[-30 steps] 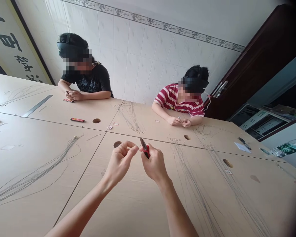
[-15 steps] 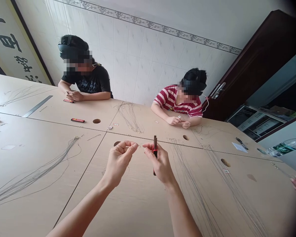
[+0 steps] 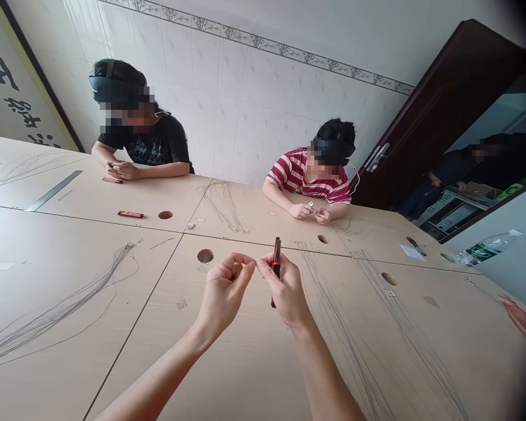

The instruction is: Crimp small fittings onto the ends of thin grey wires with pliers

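My left hand [image 3: 225,289] is closed in a pinch over the table, its thumb and forefinger on a thin wire that hardly shows. Against those fingertips come the thumb and forefinger of my right hand [image 3: 289,292], so the wire's end between them is hidden. Held upright in my right hand are small pliers [image 3: 276,266] with dark jaws and red-and-black handles. To the right lie long thin wires [image 3: 333,318] with small beadlike ends. Another bundle of wires [image 3: 100,285] stretches across the table at the left.
Opposite sit two people, one in a black shirt [image 3: 160,140], one in a striped shirt [image 3: 289,169]. Another person's hand [image 3: 523,321] rests at the right edge. A bottle [image 3: 486,248], a pen [image 3: 414,245], a metal ruler [image 3: 55,190] and a red-black case [image 3: 130,214] lie on the table.
My two hands have come together, and their fingertips now meet over the small wire loop seen before. The view has shifted slightly right; a person shows in the doorway.
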{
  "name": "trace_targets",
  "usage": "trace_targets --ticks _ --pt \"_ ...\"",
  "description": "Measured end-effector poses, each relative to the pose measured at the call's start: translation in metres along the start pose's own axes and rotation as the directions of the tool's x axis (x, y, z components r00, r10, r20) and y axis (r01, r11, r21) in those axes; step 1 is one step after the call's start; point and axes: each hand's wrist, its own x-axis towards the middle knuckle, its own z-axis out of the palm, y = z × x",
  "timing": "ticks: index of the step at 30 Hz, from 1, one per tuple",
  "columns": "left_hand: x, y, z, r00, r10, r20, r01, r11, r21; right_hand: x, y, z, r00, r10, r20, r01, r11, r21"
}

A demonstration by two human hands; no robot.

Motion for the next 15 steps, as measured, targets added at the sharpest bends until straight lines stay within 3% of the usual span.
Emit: trace_targets --ticks 4,7,9,11,13,15 --pt "-0.005 0.011 0.01 0.988 0.152 0.031 -0.153 0.987 0.053 -0.001 0.0 -0.023 0.994 -0.024 -0.105 0.022 1.0 -0.019" --pt "-0.013 0.025 0.015 0.956 0.25 0.153 -0.249 0.968 -0.021 -0.001 0.004 -0.05 0.983 0.002 -0.186 0.003 1.0 0.027" --pt "-0.02 0.034 0.017 0.923 0.255 0.287 -0.235 0.967 -0.103 -0.002 0.005 -0.076 0.971 0.03 -0.239 -0.015 0.998 0.062" --pt "-0.03 0.039 0.021 0.857 0.204 0.474 -0.146 0.977 -0.156 -0.008 0.0 -0.11 0.954 0.027 -0.297 -0.008 0.998 0.065" --pt "-0.042 0.04 0.029 0.75 0.113 0.652 -0.017 0.988 -0.152 -0.022 -0.013 -0.152 0.916 -0.017 -0.4 0.026 0.999 0.018" --pt "-0.057 0.037 0.041 0.655 0.044 0.754 0.053 0.993 -0.104 -0.043 -0.032 -0.197 0.867 -0.079 -0.493 0.05 0.996 -0.072"
